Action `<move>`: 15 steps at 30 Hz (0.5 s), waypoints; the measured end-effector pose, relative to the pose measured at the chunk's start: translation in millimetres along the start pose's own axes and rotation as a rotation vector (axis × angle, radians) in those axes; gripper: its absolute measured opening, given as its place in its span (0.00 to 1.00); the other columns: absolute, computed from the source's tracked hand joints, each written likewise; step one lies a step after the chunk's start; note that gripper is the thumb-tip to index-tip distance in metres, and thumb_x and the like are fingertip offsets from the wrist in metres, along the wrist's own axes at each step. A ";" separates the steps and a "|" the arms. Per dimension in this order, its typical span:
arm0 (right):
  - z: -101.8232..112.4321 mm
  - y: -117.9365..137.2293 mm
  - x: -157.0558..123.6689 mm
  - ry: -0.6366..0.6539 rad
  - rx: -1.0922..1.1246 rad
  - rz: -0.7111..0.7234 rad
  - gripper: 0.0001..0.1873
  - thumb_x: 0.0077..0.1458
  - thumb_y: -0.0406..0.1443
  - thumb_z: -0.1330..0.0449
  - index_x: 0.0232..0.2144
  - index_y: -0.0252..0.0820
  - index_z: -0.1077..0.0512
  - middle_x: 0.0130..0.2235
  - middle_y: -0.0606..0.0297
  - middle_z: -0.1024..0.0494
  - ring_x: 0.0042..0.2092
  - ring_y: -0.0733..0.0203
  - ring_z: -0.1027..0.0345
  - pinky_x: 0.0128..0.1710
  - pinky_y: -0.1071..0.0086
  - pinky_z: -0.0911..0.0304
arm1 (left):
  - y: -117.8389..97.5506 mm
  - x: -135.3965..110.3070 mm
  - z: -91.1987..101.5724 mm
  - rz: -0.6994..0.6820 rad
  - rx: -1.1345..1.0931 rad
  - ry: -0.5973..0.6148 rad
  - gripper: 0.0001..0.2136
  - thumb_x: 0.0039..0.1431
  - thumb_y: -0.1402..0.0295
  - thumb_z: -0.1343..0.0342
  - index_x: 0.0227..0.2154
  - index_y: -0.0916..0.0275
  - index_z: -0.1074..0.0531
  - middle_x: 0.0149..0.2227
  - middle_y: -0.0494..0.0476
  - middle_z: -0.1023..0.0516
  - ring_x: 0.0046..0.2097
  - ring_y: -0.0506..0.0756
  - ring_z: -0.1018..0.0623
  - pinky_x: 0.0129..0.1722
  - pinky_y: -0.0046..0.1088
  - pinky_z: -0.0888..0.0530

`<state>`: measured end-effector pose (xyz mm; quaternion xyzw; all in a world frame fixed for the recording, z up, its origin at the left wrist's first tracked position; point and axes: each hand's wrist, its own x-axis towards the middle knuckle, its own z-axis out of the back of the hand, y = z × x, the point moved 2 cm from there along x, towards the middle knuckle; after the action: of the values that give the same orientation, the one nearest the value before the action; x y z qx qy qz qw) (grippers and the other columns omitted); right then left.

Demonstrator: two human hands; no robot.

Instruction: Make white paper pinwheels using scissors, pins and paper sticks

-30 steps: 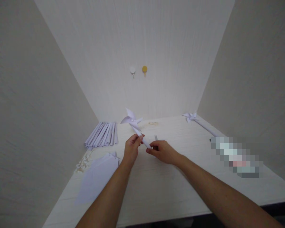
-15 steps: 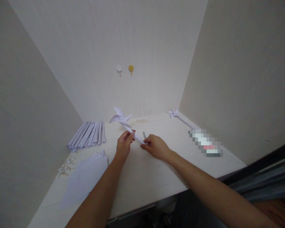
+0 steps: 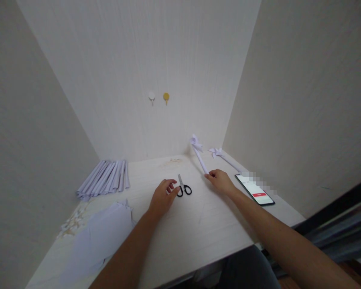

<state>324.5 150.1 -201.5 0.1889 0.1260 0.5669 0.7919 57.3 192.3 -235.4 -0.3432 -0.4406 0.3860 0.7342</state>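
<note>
A white paper pinwheel [image 3: 199, 157] with a rolled-paper stick is in my right hand [image 3: 220, 181], pinched at the lower end of the stick. Its vanes tilt up and away toward the back wall. My left hand [image 3: 165, 196] is empty, fingers apart and slightly curled, at the left side of the black-handled scissors [image 3: 184, 187]. The scissors lie on the table with the blades pointing away from me; whether the fingertips touch a handle I cannot tell. A second paper pinwheel [image 3: 217, 153] lies farther right along the wall.
Several rolled paper sticks [image 3: 105, 178] lie at the back left, with a stack of paper sheets [image 3: 104, 233] nearer me. Small pale pieces [image 3: 74, 220] are heaped by the left wall. A phone [image 3: 255, 190] lies at the right. Two hooks [image 3: 166, 96] hang on the back wall.
My left hand has let go of the pinwheel stick. My right hand has carried the pinwheel to the right, and the scissors are now uncovered. The view has shifted slightly.
</note>
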 end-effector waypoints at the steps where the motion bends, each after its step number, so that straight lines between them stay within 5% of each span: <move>1: 3.2 -7.2 5.8 0.005 -0.017 -0.038 0.17 0.67 0.41 0.39 0.54 0.40 0.27 0.54 0.57 0.24 0.49 0.52 0.25 0.48 0.54 0.26 | 0.7 0.2 -0.2 -0.007 0.019 0.007 0.10 0.56 0.63 0.39 0.39 0.59 0.22 0.33 0.52 0.25 0.33 0.54 0.27 0.34 0.31 0.30; 8: 16.5 -38.5 36.0 0.002 -0.135 -0.223 0.18 0.67 0.41 0.38 0.55 0.40 0.28 0.56 0.55 0.25 0.51 0.52 0.25 0.49 0.53 0.27 | 4.7 1.4 -0.3 -0.026 0.104 0.027 0.10 0.58 0.63 0.41 0.41 0.59 0.23 0.34 0.52 0.26 0.34 0.54 0.27 0.36 0.32 0.30; 15: 23.8 -40.2 50.3 -0.030 -0.242 -0.284 0.19 0.67 0.40 0.38 0.56 0.40 0.29 0.56 0.55 0.25 0.51 0.51 0.26 0.49 0.52 0.27 | 5.2 2.9 0.0 -0.031 0.133 0.015 0.09 0.58 0.65 0.40 0.41 0.59 0.24 0.34 0.52 0.26 0.34 0.54 0.26 0.36 0.31 0.29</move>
<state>384.9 182.4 -197.1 0.0812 0.0705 0.4574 0.8827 56.9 197.2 -238.7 -0.2897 -0.4136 0.4003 0.7647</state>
